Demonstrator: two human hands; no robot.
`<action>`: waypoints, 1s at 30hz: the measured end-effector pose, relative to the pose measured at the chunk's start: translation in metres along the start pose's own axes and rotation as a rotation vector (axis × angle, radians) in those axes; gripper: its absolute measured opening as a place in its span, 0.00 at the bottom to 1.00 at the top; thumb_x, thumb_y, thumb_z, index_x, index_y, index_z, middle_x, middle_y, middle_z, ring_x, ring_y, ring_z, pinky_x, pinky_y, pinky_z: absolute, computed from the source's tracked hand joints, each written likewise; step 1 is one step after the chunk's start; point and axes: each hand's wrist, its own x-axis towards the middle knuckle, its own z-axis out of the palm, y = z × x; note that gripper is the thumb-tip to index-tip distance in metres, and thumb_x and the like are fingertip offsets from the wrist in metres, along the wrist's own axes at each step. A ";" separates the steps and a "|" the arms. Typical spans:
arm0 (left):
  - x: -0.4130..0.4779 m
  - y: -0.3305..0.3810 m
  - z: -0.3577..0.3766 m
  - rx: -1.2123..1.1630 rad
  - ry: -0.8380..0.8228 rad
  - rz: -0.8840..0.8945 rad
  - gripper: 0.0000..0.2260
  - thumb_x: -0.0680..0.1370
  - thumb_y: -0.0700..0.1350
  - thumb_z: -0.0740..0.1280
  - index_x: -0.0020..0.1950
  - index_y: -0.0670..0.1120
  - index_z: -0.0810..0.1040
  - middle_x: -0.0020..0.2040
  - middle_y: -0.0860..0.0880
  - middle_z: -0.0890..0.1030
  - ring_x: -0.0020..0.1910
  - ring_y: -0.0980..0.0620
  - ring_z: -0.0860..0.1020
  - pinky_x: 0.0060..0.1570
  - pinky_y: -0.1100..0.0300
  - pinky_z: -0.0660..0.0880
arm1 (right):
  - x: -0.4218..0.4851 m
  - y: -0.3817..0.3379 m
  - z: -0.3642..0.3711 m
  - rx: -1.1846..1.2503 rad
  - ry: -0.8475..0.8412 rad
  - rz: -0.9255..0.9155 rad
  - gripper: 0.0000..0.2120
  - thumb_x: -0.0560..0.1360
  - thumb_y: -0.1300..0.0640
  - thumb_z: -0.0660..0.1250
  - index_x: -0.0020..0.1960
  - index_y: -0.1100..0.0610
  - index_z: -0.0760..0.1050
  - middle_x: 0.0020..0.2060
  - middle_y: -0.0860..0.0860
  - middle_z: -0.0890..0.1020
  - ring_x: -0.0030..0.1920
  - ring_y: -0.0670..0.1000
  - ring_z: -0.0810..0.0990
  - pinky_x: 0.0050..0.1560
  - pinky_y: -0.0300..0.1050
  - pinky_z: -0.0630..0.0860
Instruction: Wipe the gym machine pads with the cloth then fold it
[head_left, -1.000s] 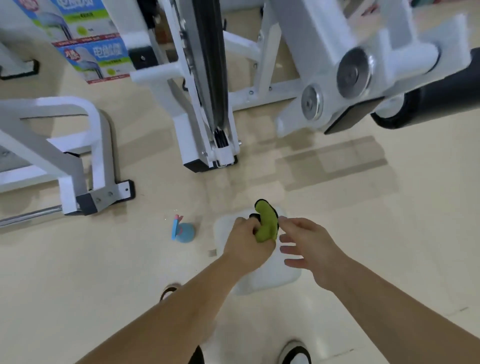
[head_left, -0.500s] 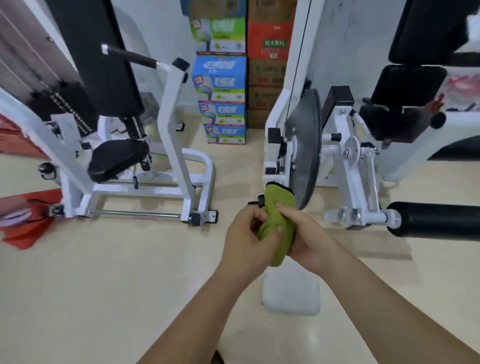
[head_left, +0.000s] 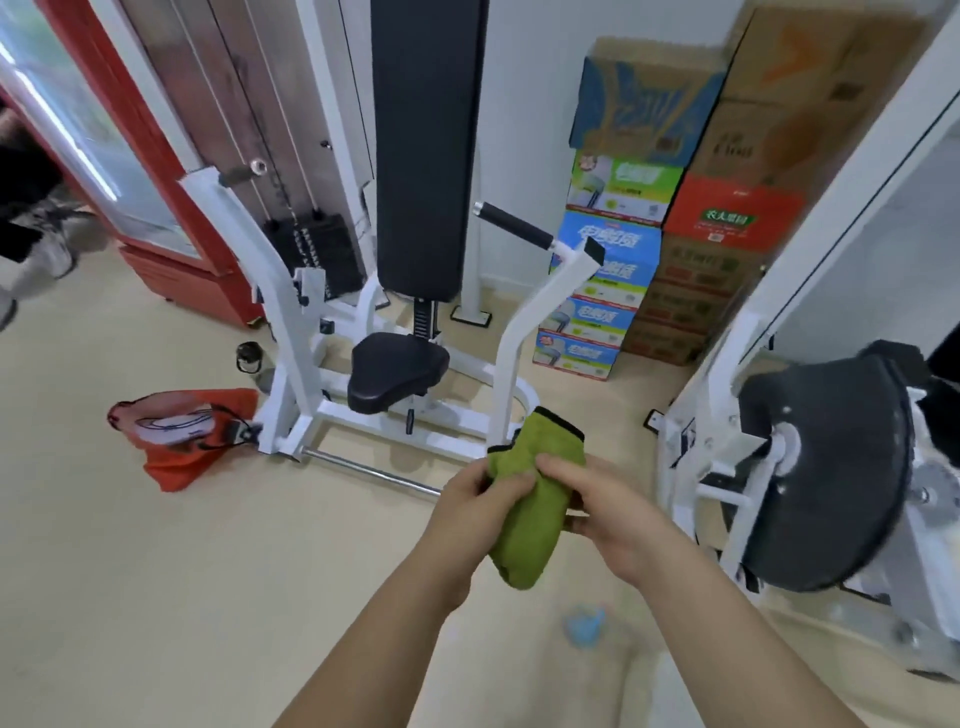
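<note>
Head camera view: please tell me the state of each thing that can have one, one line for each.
green cloth: bunched, held in both hands, off the floor
left hand: closed on the cloth
right hand: closed on the cloth
black seat pad: bare, nobody on it
black back pad: upright
orange bag: lying on the floor
cardboard boxes: stacked, closed

Open floor (head_left: 156, 571) left; white machine frame (head_left: 511, 358) blocks ahead.

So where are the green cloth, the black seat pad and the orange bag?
green cloth (head_left: 530, 525), head view, middle of the bundle, between the hands.
black seat pad (head_left: 397, 371), head view, top surface.
orange bag (head_left: 182, 447), head view, its front.
</note>
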 end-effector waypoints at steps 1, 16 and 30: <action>0.010 0.009 -0.009 0.039 0.052 0.025 0.10 0.78 0.51 0.73 0.57 0.49 0.83 0.52 0.50 0.87 0.52 0.52 0.86 0.53 0.54 0.83 | 0.011 -0.008 0.011 0.021 0.024 -0.007 0.14 0.77 0.55 0.74 0.61 0.57 0.82 0.53 0.55 0.88 0.52 0.57 0.88 0.51 0.54 0.84; 0.184 0.166 -0.132 0.081 0.307 0.238 0.09 0.79 0.54 0.72 0.57 0.59 0.78 0.49 0.54 0.86 0.49 0.56 0.84 0.55 0.52 0.83 | 0.234 -0.182 0.150 -0.118 -0.093 -0.048 0.13 0.75 0.60 0.75 0.58 0.56 0.80 0.42 0.51 0.87 0.38 0.52 0.87 0.38 0.47 0.82; 0.429 0.355 -0.218 0.368 0.397 0.345 0.10 0.83 0.52 0.60 0.54 0.46 0.70 0.48 0.48 0.79 0.48 0.49 0.79 0.53 0.48 0.77 | 0.434 -0.392 0.237 -0.495 0.022 -0.283 0.09 0.78 0.51 0.73 0.56 0.52 0.80 0.45 0.53 0.84 0.43 0.52 0.84 0.39 0.47 0.82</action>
